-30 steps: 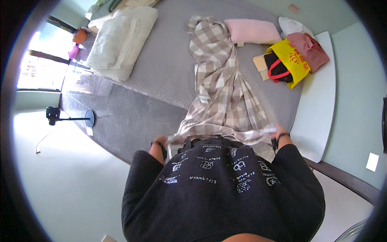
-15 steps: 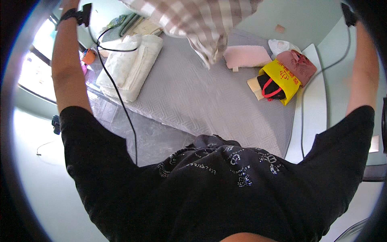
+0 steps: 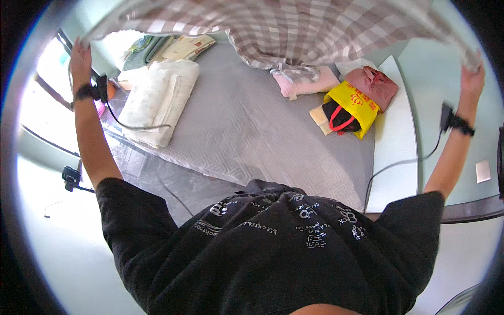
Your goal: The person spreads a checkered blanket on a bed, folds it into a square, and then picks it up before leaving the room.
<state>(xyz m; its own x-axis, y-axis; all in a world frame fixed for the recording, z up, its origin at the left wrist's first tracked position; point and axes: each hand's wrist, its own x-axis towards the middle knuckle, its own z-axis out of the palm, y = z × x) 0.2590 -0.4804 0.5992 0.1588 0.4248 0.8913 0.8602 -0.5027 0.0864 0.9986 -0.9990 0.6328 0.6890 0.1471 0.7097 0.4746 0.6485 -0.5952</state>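
A brown-and-white checked cloth (image 3: 294, 29) is stretched wide across the top of the view, high above a grey bed (image 3: 247, 136). My left hand (image 3: 80, 55) grips its left edge at the upper left. My right hand (image 3: 471, 79) grips its right edge at the upper right. Both arms are raised and spread far apart. Each wrist carries a black band with a cable running down from it. The middle of the cloth sags toward the bed's far end.
A folded white blanket (image 3: 157, 100) lies on the bed's left side. A pink pillow (image 3: 307, 84), a yellow bag (image 3: 353, 107) and a dark red bag (image 3: 375, 84) sit at the far right. A white board (image 3: 395, 147) runs along the bed's right side. A small black tripod (image 3: 71, 178) stands on the floor at left.
The cloth lay flat on the bed a second ago with my hands at its near hem. I have lifted it overhead, and my arms have spread wider so it opens out.
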